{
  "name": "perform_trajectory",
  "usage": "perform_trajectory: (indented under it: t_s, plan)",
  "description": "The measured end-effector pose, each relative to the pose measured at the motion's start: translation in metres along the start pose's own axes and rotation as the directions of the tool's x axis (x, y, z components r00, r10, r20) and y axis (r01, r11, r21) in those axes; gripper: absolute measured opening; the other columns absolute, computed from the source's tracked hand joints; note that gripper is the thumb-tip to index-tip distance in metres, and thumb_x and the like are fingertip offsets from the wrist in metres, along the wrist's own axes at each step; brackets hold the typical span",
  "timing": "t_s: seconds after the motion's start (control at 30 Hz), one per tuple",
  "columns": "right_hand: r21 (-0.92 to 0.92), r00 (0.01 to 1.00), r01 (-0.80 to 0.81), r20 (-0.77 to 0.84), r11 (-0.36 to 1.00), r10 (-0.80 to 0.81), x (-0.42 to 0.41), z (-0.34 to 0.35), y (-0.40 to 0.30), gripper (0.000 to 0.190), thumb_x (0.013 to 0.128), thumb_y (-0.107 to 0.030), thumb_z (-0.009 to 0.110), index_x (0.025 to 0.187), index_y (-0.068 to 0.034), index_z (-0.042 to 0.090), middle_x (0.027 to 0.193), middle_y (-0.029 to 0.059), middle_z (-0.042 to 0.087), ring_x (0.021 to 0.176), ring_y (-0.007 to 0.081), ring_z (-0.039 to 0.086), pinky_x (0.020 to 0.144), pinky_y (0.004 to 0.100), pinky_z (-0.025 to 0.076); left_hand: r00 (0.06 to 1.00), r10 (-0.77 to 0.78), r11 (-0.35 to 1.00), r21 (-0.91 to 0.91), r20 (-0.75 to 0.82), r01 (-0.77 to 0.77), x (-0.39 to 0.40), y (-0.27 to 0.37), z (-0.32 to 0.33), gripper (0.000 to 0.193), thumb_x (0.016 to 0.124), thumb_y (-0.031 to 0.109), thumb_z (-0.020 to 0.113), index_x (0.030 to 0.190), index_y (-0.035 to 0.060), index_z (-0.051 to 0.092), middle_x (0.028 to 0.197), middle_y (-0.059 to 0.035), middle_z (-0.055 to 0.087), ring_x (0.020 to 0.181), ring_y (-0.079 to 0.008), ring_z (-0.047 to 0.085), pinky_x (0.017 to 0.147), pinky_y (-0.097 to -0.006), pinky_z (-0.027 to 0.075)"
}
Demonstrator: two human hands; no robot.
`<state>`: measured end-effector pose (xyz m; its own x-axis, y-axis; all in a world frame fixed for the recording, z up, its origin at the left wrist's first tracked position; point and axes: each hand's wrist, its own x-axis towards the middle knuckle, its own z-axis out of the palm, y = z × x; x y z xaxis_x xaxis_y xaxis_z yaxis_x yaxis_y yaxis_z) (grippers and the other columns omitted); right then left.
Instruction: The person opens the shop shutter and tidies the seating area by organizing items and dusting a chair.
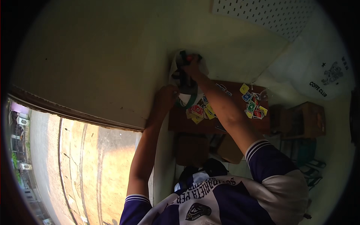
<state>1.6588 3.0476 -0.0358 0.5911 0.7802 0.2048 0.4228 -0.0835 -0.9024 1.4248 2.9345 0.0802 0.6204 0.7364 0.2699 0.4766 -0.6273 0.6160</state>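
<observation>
A white cloth bag [186,99] with a green strap [192,101] stands against the wall at the far left end of a brown table [177,123]. Dark items, blurred and hard to make out, fill its opening. My right hand [192,69] reaches over the bag, its fingers around a black and red object [189,58] at the top. At the near left side, the curled fingers of my left hand [168,95] pinch the bag's edge. Beside the bag, loose Uno cards [198,111] lie partly under my right forearm.
Another spread of Uno cards [254,104] covers the table's right part, near a clear cup [263,95]. Brown stools [192,150] stand under the near edge. A wooden cabinet [309,119] is to the right. A wall and a bright opening [112,157] lie left.
</observation>
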Motion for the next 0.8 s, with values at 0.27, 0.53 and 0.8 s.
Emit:
perform_trajectory:
  t_s: [0.27, 0.53, 0.8]
  plan:
    - [0.414, 0.996, -0.074, 0.072, 0.907, 0.049, -0.049, -0.07, -0.09, 0.089, 0.073, -0.019, 0.083, 0.143, -0.007, 0.028, 0.134, 0.0192, 0.046, 0.116, 0.0315, 0.054, 0.094, 0.0401, 0.05, 0.998, 0.053, 0.999, 0.013, -0.039, -0.052, -0.004, -0.015, 0.004, 0.012, 0.082, 0.01, 0.068, 0.093, 0.0039, 0.067, 0.098, -0.0135, 0.066, 0.092, -0.0326, 0.065, 0.081, -0.0395, 0.051]
    - [0.705, 0.941, -0.322, 0.31, 0.632, 0.134, -0.165, -0.17, -0.155, 0.064, 0.097, -0.049, 0.054, 0.141, -0.008, 0.033, 0.123, 0.0132, 0.056, 0.093, 0.0211, 0.066, 0.074, 0.0358, 0.052, 0.995, 0.038, 0.988, -0.144, -0.09, -0.051, -0.006, 0.007, 0.016, 0.033, 0.081, 0.005, 0.067, 0.114, 0.0097, 0.067, 0.111, -0.0145, 0.066, 0.1, -0.0317, 0.065, 0.084, -0.0385, 0.053]
    - [0.755, 0.909, -0.358, 0.149, 0.548, 0.388, -0.297, -0.295, -0.105, 0.067, 0.099, -0.064, 0.032, 0.14, -0.011, 0.038, 0.117, 0.0089, 0.061, 0.083, 0.0197, 0.065, 0.066, 0.0313, 0.042, 0.981, 0.054, 0.691, -0.716, 0.186, 0.098, -0.067, 0.123, 0.1, 0.05, 0.083, 0.011, 0.076, 0.129, 0.0071, 0.058, 0.117, -0.0085, 0.06, 0.093, -0.0168, 0.062, 0.076, -0.0309, 0.053]
